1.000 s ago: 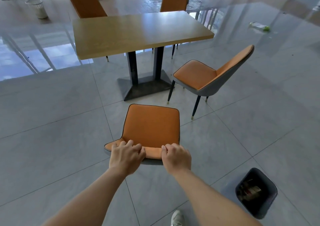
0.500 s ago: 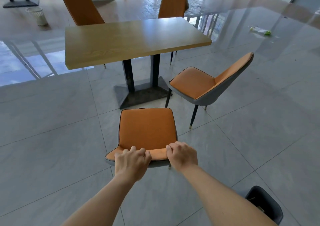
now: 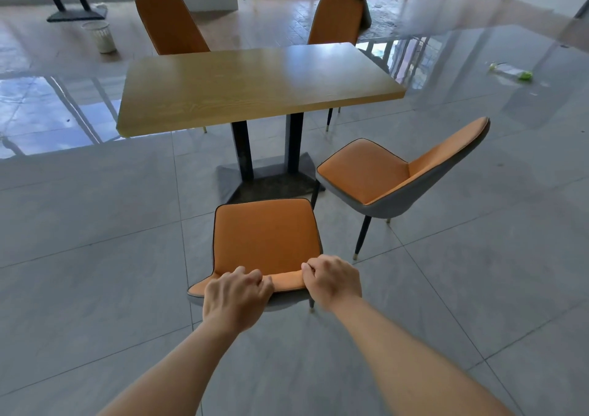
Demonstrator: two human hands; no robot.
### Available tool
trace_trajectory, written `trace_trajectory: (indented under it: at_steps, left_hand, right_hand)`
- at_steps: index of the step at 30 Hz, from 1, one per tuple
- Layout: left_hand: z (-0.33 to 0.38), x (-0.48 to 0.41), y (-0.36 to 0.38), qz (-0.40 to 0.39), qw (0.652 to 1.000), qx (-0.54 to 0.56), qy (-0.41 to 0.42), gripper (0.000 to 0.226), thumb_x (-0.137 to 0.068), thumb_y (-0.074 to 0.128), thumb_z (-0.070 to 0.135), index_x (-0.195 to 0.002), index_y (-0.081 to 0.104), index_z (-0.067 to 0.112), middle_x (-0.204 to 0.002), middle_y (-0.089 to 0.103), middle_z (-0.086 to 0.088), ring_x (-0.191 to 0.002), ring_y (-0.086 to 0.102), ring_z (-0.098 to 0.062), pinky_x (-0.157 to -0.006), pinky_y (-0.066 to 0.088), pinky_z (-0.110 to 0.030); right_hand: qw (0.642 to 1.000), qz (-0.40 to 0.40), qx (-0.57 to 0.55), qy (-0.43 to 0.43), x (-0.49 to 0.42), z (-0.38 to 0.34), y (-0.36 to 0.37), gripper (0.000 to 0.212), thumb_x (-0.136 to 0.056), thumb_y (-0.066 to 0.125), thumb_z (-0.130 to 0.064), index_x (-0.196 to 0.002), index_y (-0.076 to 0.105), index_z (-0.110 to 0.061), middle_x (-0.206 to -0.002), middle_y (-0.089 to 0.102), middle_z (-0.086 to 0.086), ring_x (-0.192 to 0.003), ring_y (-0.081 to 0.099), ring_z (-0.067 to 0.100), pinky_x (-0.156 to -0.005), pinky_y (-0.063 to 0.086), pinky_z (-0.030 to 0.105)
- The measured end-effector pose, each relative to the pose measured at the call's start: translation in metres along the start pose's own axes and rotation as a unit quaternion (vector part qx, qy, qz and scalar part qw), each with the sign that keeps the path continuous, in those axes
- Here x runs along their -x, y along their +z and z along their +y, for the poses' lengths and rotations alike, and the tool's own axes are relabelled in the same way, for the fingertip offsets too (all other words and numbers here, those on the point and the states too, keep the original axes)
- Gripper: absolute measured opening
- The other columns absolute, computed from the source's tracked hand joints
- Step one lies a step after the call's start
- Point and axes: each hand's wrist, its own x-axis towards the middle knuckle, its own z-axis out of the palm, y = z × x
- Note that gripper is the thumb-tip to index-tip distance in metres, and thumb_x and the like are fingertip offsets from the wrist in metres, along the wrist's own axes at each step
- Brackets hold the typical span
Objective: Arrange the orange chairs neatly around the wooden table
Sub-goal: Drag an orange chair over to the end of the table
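Note:
An orange chair [image 3: 266, 235] stands right in front of me, its seat facing the wooden table [image 3: 251, 86]. My left hand [image 3: 234, 297] and my right hand [image 3: 331, 280] both grip the top edge of its backrest. A second orange chair [image 3: 379, 173] stands to the right at an angle, off the table's near right corner. Two more orange chairs, one at far left [image 3: 169, 22] and one at far right [image 3: 336, 19], stand behind the table on its far side. The table rests on a dark twin-post base [image 3: 267, 183].
A white bin [image 3: 102, 36] stands at far left next to a black stand [image 3: 71, 8]. A plastic bottle [image 3: 511, 72] lies on the glossy floor at right. Grey tiled floor spreads to both sides of me.
The held chair has moved forward, closer to the table's base, and I have stepped with it. The dark bin at lower right has dropped out of view.

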Motion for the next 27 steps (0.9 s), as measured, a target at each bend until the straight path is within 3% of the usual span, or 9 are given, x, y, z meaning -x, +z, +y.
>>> trace_trajectory:
  at_steps: [3, 6, 12, 17, 23, 27]
  left_hand:
    - [0.006, -0.010, 0.002, 0.019, 1.000, 0.003, -0.022, 0.063, -0.086, -0.001, 0.054, -0.082, 0.056, 0.028, -0.070, 0.049, 0.004, -0.061, 0.049, -0.014, -0.046, 0.028, -0.028]
    - [0.013, -0.019, 0.002, 0.035, 0.999, 0.010, -0.040, 0.060, -0.088, 0.005, 0.053, -0.077, 0.057, 0.026, -0.068, 0.049, 0.003, -0.058, 0.048, -0.016, -0.045, 0.026, -0.027]
    - [0.019, -0.040, 0.004, 0.093, 0.994, 0.041, -0.038, 0.048, -0.094, 0.025, 0.050, -0.064, 0.052, 0.023, -0.064, 0.047, 0.003, -0.053, 0.045, -0.018, -0.045, 0.026, -0.027]
    - [0.015, -0.056, 0.013, 0.124, 0.991, 0.044, -0.012, 0.042, -0.096, 0.036, 0.049, -0.067, 0.054, 0.025, -0.064, 0.050, 0.004, -0.053, 0.044, -0.017, -0.047, 0.029, -0.027]
    - [0.014, -0.084, 0.011, 0.136, 0.989, 0.057, -0.014, 0.043, -0.094, 0.038, 0.047, -0.062, 0.052, 0.023, -0.060, 0.048, 0.002, -0.052, 0.036, -0.016, -0.050, 0.023, -0.026]
    - [0.008, -0.101, 0.011, 0.129, 0.990, 0.051, -0.017, 0.043, -0.094, 0.039, 0.047, -0.063, 0.055, 0.023, -0.061, 0.050, 0.001, -0.051, 0.043, -0.019, -0.046, 0.031, -0.026]
  right_hand:
    - [1.000, 0.005, -0.004, -0.007, -0.011, 0.008, -0.001, 0.044, -0.093, 0.028, -0.048, -0.072, 0.061, -0.027, -0.070, 0.055, -0.008, -0.065, 0.050, 0.014, -0.050, 0.022, 0.020]
    - [1.000, 0.008, -0.002, -0.015, -0.023, 0.016, -0.003, 0.042, -0.092, 0.028, -0.048, -0.069, 0.057, -0.028, -0.069, 0.056, -0.008, -0.063, 0.050, 0.012, -0.050, 0.024, 0.020]
    - [0.999, 0.037, -0.001, -0.020, -0.045, 0.028, -0.004, 0.042, -0.094, 0.034, -0.043, -0.066, 0.059, -0.023, -0.065, 0.057, -0.007, -0.060, 0.052, 0.013, -0.056, 0.047, 0.027]
    - [0.992, 0.120, -0.015, -0.043, -0.056, 0.033, 0.004, 0.047, -0.095, 0.036, -0.045, -0.058, 0.055, -0.022, -0.056, 0.055, -0.005, -0.050, 0.046, 0.011, -0.048, 0.042, 0.022]
    - [0.992, 0.114, 0.006, -0.059, -0.083, 0.037, 0.000, 0.050, -0.095, 0.034, -0.049, -0.060, 0.057, -0.022, -0.059, 0.058, -0.002, -0.052, 0.048, 0.015, -0.049, 0.045, 0.025]
    - [0.990, 0.124, 0.007, -0.067, -0.102, 0.036, 0.000, 0.052, -0.095, 0.032, -0.049, -0.061, 0.059, -0.021, -0.059, 0.059, -0.001, -0.052, 0.049, 0.015, -0.049, 0.045, 0.025]
